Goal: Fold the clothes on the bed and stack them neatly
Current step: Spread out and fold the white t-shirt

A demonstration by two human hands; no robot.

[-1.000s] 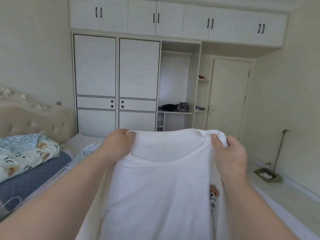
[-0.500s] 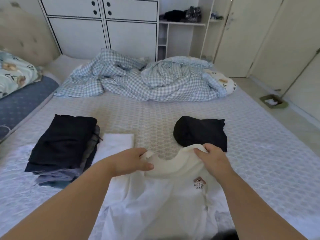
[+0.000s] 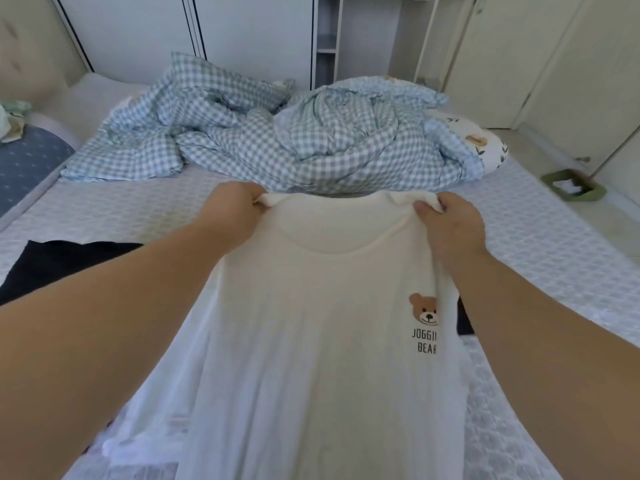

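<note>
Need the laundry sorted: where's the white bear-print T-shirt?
In the head view, centre: white bear-print T-shirt held up over the bed by left hand and right hand, before the checked duvet.

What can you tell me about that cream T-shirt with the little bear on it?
The cream T-shirt with a round neckline looks like thin, soft knit, faintly see-through lower down. Near one side of the chest is a small brown bear face over dark lettering, partly hidden by a fold. The left hand and right hand each pinch a shoulder by the collar, holding it up and spread, front toward the camera. Its lower part hangs toward the pale quilted bed, hiding what lies behind.
</note>
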